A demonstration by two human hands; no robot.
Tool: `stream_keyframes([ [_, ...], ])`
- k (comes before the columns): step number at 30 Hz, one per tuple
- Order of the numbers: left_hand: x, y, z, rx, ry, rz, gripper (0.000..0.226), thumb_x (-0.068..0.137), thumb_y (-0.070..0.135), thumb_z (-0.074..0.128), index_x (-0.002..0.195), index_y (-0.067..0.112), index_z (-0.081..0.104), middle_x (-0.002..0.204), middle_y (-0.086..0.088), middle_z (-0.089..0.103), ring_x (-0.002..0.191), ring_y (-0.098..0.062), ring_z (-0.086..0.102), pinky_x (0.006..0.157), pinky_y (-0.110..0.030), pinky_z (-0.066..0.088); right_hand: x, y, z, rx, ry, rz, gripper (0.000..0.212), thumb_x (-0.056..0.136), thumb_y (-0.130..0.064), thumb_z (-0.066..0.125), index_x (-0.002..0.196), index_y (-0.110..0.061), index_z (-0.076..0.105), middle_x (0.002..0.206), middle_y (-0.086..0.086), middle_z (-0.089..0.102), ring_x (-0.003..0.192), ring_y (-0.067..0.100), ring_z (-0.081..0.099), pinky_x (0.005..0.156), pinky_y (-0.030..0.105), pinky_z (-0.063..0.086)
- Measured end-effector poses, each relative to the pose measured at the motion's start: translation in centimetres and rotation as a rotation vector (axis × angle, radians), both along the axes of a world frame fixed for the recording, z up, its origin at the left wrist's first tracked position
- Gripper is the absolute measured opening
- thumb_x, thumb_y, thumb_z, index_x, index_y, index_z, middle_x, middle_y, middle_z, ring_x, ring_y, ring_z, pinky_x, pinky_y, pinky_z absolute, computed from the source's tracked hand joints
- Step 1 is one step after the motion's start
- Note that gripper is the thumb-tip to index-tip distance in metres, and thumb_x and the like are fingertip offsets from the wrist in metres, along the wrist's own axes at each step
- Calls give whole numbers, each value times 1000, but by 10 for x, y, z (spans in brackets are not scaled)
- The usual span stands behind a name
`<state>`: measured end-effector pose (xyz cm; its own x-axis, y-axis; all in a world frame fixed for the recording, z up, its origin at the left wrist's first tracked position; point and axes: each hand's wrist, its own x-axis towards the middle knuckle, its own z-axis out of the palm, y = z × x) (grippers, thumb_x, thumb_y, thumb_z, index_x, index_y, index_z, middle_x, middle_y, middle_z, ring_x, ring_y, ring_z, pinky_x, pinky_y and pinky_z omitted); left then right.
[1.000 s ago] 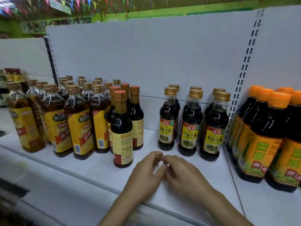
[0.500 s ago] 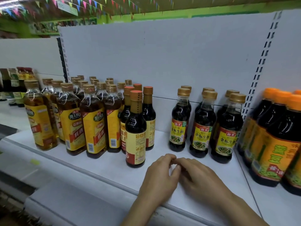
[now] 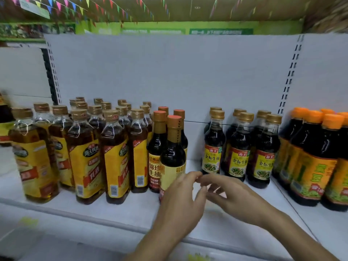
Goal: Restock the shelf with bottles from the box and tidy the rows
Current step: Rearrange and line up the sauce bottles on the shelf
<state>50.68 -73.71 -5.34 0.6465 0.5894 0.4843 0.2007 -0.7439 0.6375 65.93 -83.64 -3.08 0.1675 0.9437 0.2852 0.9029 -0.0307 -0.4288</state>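
Fingers (image 3: 189, 176) of left hand (image 3: 178, 206) and right hand (image 3: 237, 198) loosely curled, empty, tips nearly meeting; front bottle (image 3: 172, 153) stands on shelf (image 3: 122, 211) just behind. Best grip its body, slide it into line

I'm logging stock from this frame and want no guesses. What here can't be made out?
Head view only.
- Box: outside the frame.
- Front red-capped bottle: base hidden behind the left hand.
- The right hand and left hand: motion-blurred; any pinched item unclear.
- Orange-capped bottles: rightmost cut by the right edge.
- Back-row gold-capped bottles: labels hidden by front rows.
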Motion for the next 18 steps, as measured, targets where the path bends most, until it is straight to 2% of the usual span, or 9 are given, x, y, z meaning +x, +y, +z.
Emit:
stream_keyframes([
  [3, -22, 10, 21, 60, -25, -11, 32, 102, 38, 52, 134, 38, 54, 121, 24, 59, 107, 2, 55, 87, -14, 46, -15, 12, 18, 36, 3, 1, 24, 101, -30, 58, 123, -40, 62, 114, -25, 64, 104, 0, 62, 87, 28, 54],
  [7, -43, 24, 45, 152, -62, 27, 27, 101, 37, 54, 128, 37, 57, 107, 19, 63, 98, 0, 59, 83, -30, 54, -32, 23, 41, 49, -26, -38, 19, 102, -33, 57, 119, -39, 60, 113, -27, 63, 105, -7, 59, 90, 27, 54],
  [12, -52, 44, 89, 289, -133, 110, 22, 101, 37, 55, 122, 33, 61, 99, 18, 62, 89, 1, 59, 78, -25, 53, -36, 33, 69, 83, -63, -82, 20, 101, -33, 57, 121, -34, 60, 114, -22, 65, 103, -3, 62, 90, 30, 56],
  [18, -34, 58, 140, 403, -77, 57, 22, 102, 31, 53, 117, 25, 68, 94, 16, 60, 88, -2, 57, 73, -19, 45, -22, 48, 101, 121, -73, -92, 22, 100, -31, 59, 122, -36, 59, 109, -25, 66, 99, -5, 63, 91, 28, 55],
])
